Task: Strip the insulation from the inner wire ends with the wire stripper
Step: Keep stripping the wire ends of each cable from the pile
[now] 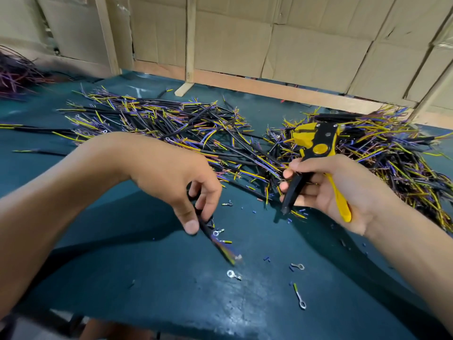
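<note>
Left hand [181, 190] pinches black sheathed cable [210, 231] low over teal bench [147, 278]; its coloured inner wire ends are blurred. Right hand [338, 192] grips yellow-black wire stripper [311, 153], head up. Cable piles [171, 123] behind.

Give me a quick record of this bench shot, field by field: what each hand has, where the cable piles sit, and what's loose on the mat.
left hand: grips a black cable, blurred, its end pointing toward the camera
right hand: holds the wire stripper, head up, away from the cable
stripping: stripper not on the cable
cable piles: one large pile centre-left, another right
loose on green mat: ring terminals, small blue insulation bits
backdrop: cardboard wall
</note>
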